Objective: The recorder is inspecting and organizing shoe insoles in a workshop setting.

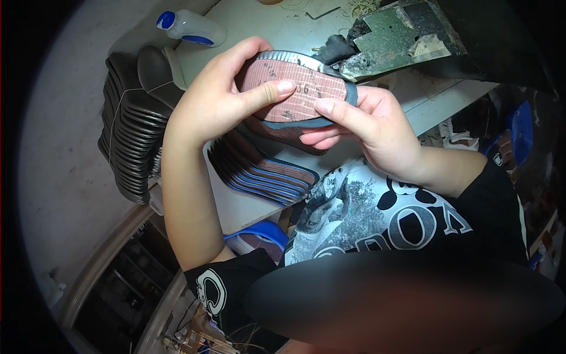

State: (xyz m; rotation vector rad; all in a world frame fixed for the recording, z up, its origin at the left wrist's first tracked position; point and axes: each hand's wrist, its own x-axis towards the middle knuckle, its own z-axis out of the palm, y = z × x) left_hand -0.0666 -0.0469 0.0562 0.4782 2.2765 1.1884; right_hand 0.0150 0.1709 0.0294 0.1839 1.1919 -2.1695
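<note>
Both my hands hold up a shoe insole [303, 75], reddish brown with pale lines across its face and a dark blue-grey edge. My left hand [215, 100] grips its left end, thumb pressed on the face and fingers behind. At the right end my right hand [383, 127] pinches it, thumb on top and fingers underneath. Another brown piece [283, 134] shows just below it; whether it is held too I cannot tell. Under my hands, on the table [236, 206], lies a fanned stack of similar insoles [259, 174] with blue and dark edges.
A tall stack of black soles [132, 130], tied with string, stands at the left by the wall. Toward the back are a white bottle [200, 30] with a blue cap, a hex key [323, 13] and a worn green board [389, 44]. A blue-rimmed container [262, 229] sits below the table edge.
</note>
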